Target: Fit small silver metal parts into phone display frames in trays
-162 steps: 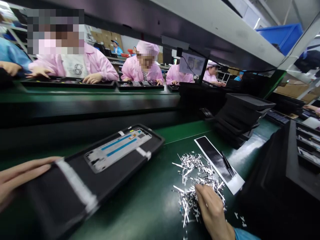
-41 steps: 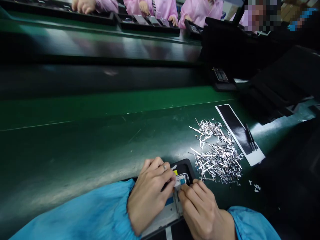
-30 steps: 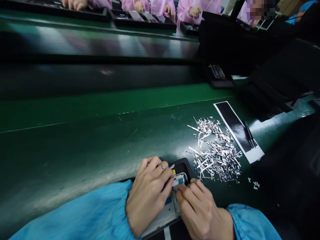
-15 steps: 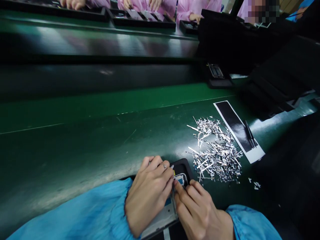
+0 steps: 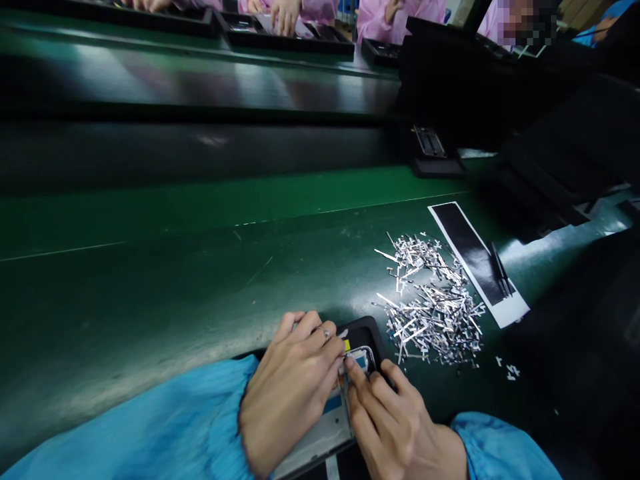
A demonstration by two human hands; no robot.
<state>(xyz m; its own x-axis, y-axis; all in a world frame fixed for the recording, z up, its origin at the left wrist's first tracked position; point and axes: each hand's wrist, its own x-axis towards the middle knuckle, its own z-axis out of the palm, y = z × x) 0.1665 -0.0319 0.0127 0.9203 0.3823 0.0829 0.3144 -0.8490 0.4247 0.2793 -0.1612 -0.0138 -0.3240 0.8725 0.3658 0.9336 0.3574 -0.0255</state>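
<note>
A phone frame (image 5: 320, 437) of silvery metal lies in a black tray (image 5: 367, 328) at the bottom middle of the head view. My left hand (image 5: 297, 387), with a ring on one finger, bends over the frame's left side; its fingers are closed near the upper edge, and what they pinch is hidden. My right hand (image 5: 393, 420) rests at the frame's right side, fingers curled, its index fingertip pressing on the upper inner part. A small yellow piece (image 5: 347, 345) shows just past the left fingertips. Both hands cover much of the frame.
Loose heaps of small metallic strips (image 5: 435, 320) lie right of the tray. Beyond them, black tweezers (image 5: 500, 270) rest on a black-and-white sheet (image 5: 470, 247). Another phone frame (image 5: 429, 142) sits in a black holder farther back. Co-workers in pink work over black trays (image 5: 285, 41) across the bench.
My left hand has shifted slightly left, so a little more of the frame shows between the hands. My right hand stays nearly still. Co-workers' hands across the bench have moved.
</note>
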